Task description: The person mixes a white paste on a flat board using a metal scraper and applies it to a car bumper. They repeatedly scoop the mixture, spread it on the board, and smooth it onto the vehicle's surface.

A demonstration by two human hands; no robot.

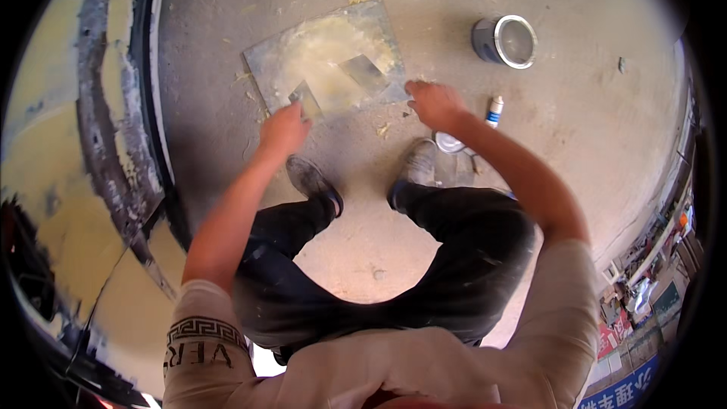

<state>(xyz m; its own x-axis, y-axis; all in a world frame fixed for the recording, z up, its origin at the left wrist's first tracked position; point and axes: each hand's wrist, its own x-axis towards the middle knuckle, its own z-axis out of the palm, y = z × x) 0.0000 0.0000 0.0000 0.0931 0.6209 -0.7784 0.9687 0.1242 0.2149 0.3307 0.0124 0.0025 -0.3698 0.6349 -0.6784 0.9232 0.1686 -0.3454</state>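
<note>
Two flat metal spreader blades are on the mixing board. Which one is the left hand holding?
The smaller spreader at the board's near-left edge, gripped by the left hand. The larger spreader lies free on the putty, further right, untouched.

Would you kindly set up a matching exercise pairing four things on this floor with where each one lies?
Things:
1. open tin
2. small tube
3. flat board
4. loose scraper

Places:
A. lying on the board's putty
B. under the left hand and right hand, smeared pale yellow
C. just beyond the right wrist
D. on bare concrete, right of the board

Pairs: 1-D, 2-C, 3-B, 4-A
</note>
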